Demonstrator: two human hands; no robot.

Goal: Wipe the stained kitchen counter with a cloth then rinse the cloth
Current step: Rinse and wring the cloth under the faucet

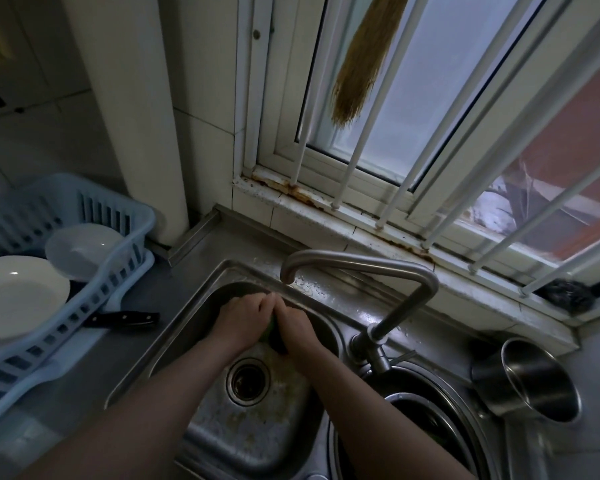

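Note:
Both my hands are together over the left basin of the steel sink, just under the faucet spout. My left hand and my right hand are closed around a dark green cloth, which shows only as a strip between the palms. Most of the cloth is hidden by my fingers. I see no water stream from the spout. The drain lies below my wrists. The grey counter runs along the sink's left side.
A blue dish rack with a white plate and a bowl stands at the left, with a black-handled knife beside it. A steel pot lies right of the faucet. A dark scourer sits on the window sill.

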